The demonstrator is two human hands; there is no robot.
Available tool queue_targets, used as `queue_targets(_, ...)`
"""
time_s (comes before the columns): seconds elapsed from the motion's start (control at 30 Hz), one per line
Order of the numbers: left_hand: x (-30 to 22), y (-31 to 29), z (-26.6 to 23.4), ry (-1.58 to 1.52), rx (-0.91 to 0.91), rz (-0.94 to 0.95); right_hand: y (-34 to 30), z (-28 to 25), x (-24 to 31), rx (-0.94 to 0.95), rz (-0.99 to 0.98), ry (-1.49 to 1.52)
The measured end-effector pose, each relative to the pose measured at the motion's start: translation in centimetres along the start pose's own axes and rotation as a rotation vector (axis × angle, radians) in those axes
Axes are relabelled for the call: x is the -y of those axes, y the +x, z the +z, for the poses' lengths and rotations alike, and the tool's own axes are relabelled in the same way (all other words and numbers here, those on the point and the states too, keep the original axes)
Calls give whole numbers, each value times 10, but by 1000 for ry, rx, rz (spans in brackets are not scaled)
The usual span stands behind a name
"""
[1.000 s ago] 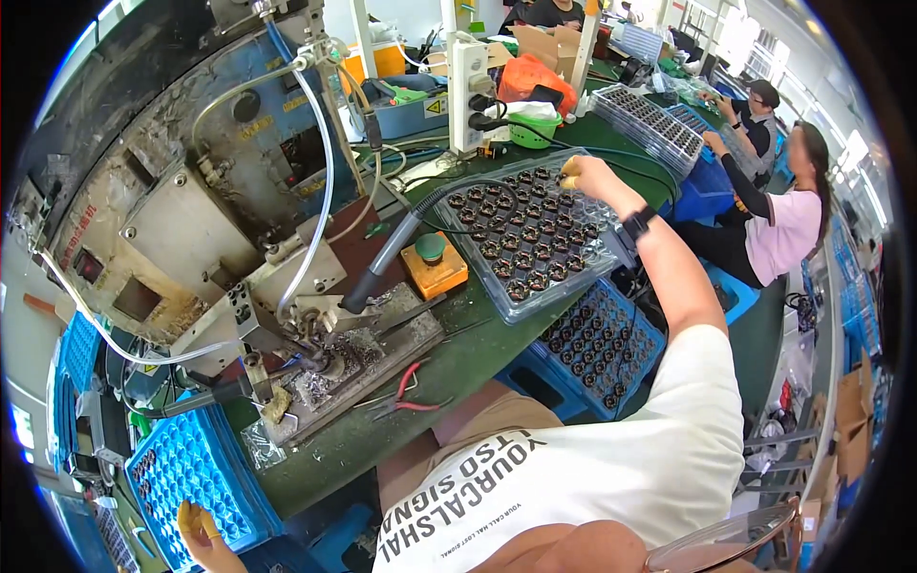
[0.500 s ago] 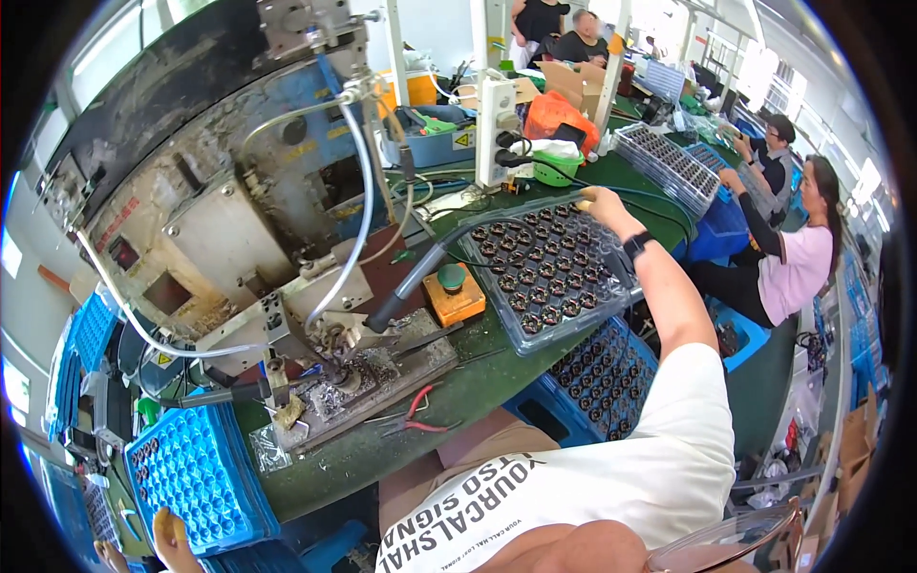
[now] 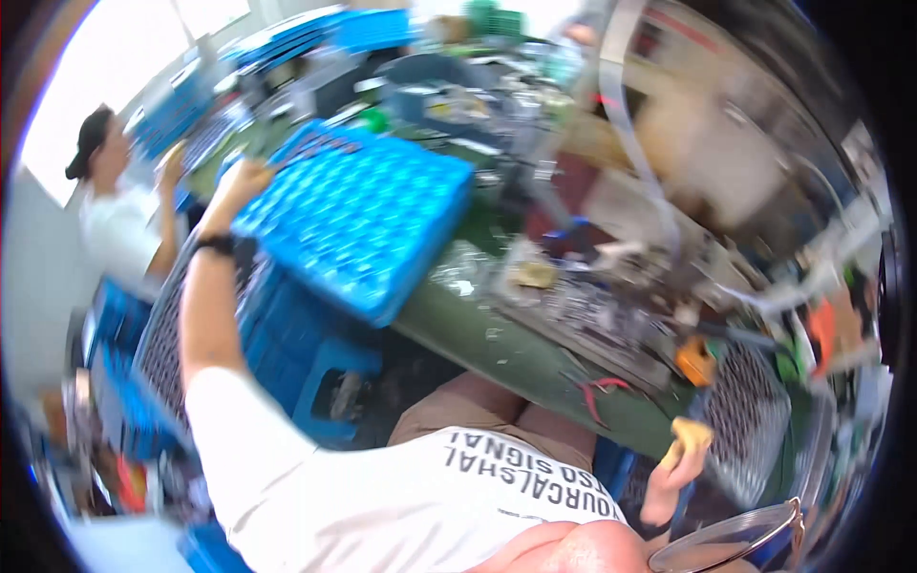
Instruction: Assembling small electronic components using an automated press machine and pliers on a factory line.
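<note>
My left hand [image 3: 245, 181] reaches to the back left corner of a blue tray [image 3: 420, 277] with rows of round pockets. Its fingers are closed beside a few small dark parts [image 3: 330, 143] in the tray's back row; blur hides what they hold. Low on the right, my right hand [image 3: 680, 458], with yellow covers on its fingertips, is raised above the bench's front edge. Those fingers are bent together, and anything between them is too smeared to make out. Red-handled pliers [image 3: 602, 390] lie to the left of that hand.
A machine [image 3: 707, 162] with a metal work plate [image 3: 583, 306] stands on the green bench [image 3: 458, 334]. Right of it are an orange button box [image 3: 695, 363] and a clear tray of dark parts [image 3: 750, 420]. Blue crates [image 3: 296, 320] stand at left; a co-worker [image 3: 124, 201] sits beyond.
The view has swung left, bringing the blue tray to the middle left. My right hand has left the clear tray of dark parts; my left hand is now at the blue tray's far corner.
</note>
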State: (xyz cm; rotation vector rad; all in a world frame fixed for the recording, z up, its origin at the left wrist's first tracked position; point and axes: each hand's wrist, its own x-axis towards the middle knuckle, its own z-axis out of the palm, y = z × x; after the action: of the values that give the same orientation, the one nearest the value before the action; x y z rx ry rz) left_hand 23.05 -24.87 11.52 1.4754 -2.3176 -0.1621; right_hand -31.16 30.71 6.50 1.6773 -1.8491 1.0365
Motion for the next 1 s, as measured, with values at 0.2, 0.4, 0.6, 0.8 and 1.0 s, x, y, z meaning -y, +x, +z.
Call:
queue_targets(0.2,34,9,-5,13,-54,-174,-9,76,11,103,41,192)
queue_targets(0.4,42,47,31,124,-33,-146,-14,76,14,51,153,158)
queue_targets(0.6,49,56,31,248,68,-197,-6,82,20,-11,126,99)
queue_targets(0.8,51,59,7,-312,-309,-316,0,86,21,-22,118,123)
queue_targets(1.0,-111,-24,13,-845,-264,91,-3,83,20,-26,145,85)
